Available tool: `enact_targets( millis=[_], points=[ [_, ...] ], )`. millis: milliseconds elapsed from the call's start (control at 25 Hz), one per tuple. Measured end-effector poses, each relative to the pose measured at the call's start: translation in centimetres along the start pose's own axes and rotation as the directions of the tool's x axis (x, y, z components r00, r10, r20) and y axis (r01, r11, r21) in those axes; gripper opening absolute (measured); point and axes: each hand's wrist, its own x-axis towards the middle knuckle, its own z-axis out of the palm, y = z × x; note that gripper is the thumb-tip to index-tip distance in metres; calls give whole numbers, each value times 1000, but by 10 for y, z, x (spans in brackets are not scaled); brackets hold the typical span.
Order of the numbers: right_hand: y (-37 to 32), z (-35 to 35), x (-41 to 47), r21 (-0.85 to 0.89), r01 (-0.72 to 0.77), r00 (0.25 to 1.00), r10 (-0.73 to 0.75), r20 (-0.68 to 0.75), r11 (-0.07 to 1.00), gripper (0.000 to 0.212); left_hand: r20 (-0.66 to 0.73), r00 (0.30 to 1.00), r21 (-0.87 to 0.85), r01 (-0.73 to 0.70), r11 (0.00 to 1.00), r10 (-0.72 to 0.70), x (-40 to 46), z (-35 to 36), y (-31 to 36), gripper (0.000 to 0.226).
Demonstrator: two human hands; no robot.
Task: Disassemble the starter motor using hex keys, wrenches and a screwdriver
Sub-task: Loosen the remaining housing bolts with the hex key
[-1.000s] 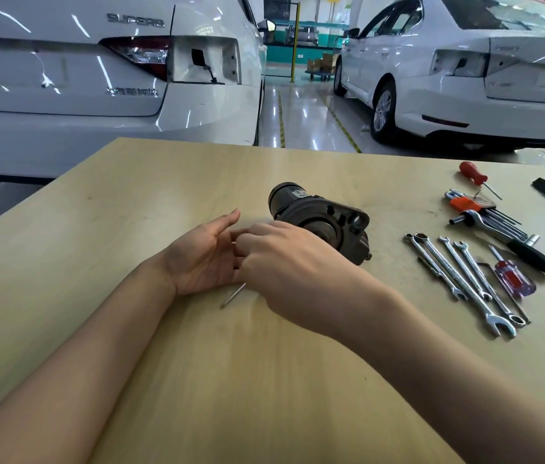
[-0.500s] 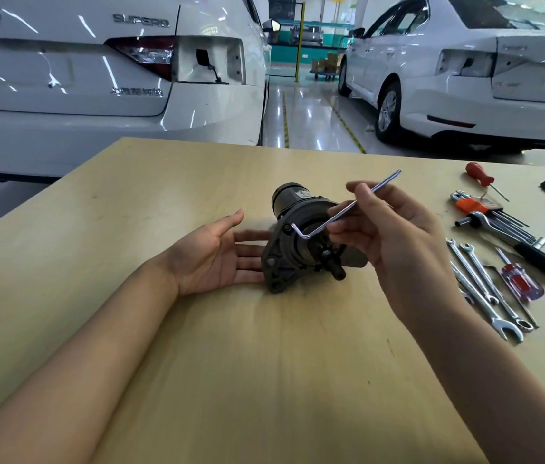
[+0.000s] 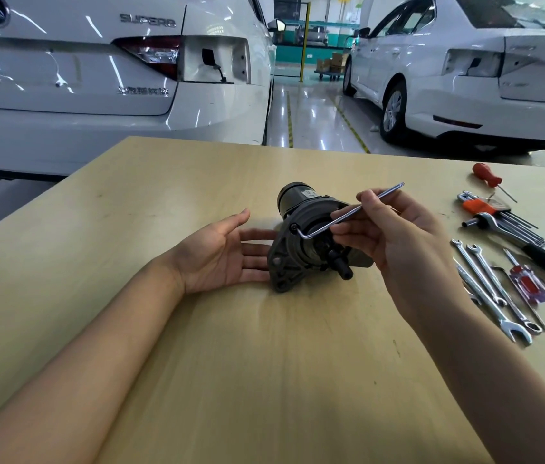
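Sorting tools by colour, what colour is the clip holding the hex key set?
Orange; the clip shows best in the head view, right of the starter motor.

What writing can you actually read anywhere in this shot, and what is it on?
"SUPERB": chrome letters on the boot lid of the left white car.
Chrome script lower on that boot lid: too blurred to read.
Round badge at that car's top left: an emblem, no legible words.
Label on the starter motor: too small to read.
Right white car: lettering too blurred.
Tools: no readable markings.
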Motion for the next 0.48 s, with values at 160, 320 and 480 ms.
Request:
enact_targets(
  millis=[160, 320, 480],
  points=[
    [1, 0, -1, -31, 16, 1000, -16, -2, 999, 13, 4, 1000, -5, 3, 1000, -3, 0, 0, 0, 54],
    [2, 1, -2, -70, 48, 999, -49, -5, 996, 13, 12, 1000, 0, -1, 1000, 1, 0, -1, 0, 54],
    [3, 0, -1, -17, 3, 1000, -3, -14, 1000, 13, 12, 1000, -2, -6, 1000, 6, 0, -1, -1, 53]
  ],
)
